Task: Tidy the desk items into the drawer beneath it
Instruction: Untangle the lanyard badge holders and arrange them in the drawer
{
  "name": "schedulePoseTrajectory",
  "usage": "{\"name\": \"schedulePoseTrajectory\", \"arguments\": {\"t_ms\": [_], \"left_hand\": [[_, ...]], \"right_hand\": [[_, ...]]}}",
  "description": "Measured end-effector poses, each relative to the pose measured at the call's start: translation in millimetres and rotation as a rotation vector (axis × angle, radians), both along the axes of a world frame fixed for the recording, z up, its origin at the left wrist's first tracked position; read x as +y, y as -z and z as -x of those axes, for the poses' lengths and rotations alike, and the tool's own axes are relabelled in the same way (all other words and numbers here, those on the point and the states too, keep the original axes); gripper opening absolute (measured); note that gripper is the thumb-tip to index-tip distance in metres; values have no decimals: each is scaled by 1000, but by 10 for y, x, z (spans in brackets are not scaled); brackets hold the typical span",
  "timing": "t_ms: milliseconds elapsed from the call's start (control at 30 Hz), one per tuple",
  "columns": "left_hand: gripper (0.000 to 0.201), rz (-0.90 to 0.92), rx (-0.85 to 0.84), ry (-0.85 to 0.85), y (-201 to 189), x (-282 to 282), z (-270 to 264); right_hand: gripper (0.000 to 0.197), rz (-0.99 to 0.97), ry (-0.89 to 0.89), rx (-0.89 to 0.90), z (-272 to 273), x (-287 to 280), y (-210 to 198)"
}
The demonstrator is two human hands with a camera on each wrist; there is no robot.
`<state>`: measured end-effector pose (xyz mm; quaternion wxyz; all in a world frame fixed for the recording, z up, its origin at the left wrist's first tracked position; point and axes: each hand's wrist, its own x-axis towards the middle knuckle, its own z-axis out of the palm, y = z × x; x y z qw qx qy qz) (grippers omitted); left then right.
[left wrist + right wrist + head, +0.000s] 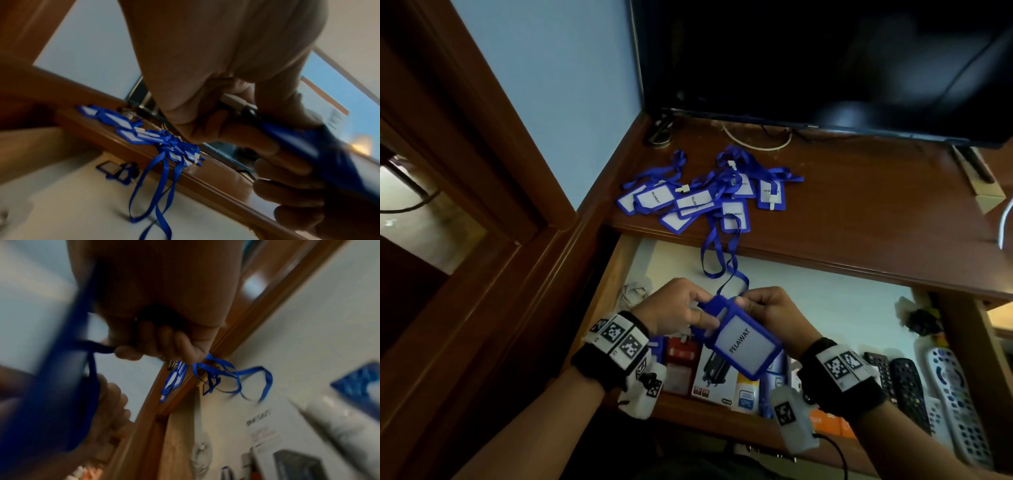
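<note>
In the head view, a blue badge holder [744, 342] marked PELAWAT is held at lower centre above the open drawer [825, 301]. Its top edge is pinched by the left hand [674, 308] and the right hand [774, 315], whose grips are closed on it, the card hanging below the fingers. Its lanyard [717, 253] is trailed up to the pile of badges [695, 198] on the counter [859, 212].

In the left wrist view, the holder [308, 146] is seen at right, clamped under curled fingers [283, 165].

In the right wrist view, blurred, the holder [61, 369] is seen at left, its strap pinched.

Head downward; wrists close, upward
</note>
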<state>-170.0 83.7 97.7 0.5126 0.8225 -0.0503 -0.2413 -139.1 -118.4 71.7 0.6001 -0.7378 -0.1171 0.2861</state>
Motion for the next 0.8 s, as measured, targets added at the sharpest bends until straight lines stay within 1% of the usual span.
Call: {"name": "schedulePoseTrajectory", "arguments": {"t_ms": [67, 100, 133, 167, 233, 267, 333, 433, 500, 633, 700, 800], "left_hand": [[17, 228, 28, -146, 19, -26, 0], [20, 313, 32, -224, 40, -44, -9], [21, 369, 30, -288, 57, -75, -20], [21, 405, 25, -337, 74, -118, -31], [21, 474, 22, -423, 110, -213, -48], [23, 516, 29, -473, 130, -261, -54], [29, 606, 65, -568, 178, -343, -64], [30, 705, 116, -701, 239, -433, -58], [29, 748, 131, -769, 273, -489, -46], [29, 788, 159, -868, 339, -619, -32], [23, 760, 161, -898, 389, -658, -28], [19, 677, 139, -987, 462, -636, -33]], "right_hand": [[25, -54, 36, 71, -32, -6, -9], [27, -63, 97, 106, -26, -6, 11], [30, -92, 187, 146, 2, 7, 37], [29, -124, 265, 162, 45, 29, 53], [18, -181, 344, 142, 106, 121, 79], [13, -199, 353, 140, 114, 172, 79], [9, -240, 346, 164, 77, 246, 72], [3, -319, 268, 222, 3, 250, 91], [4, -352, 236, 283, 1, 209, 159], [20, -390, 189, 395, -4, 115, 317], [23, -367, 152, 422, -10, 66, 384], [35, -324, 80, 471, -28, -42, 496]]}}
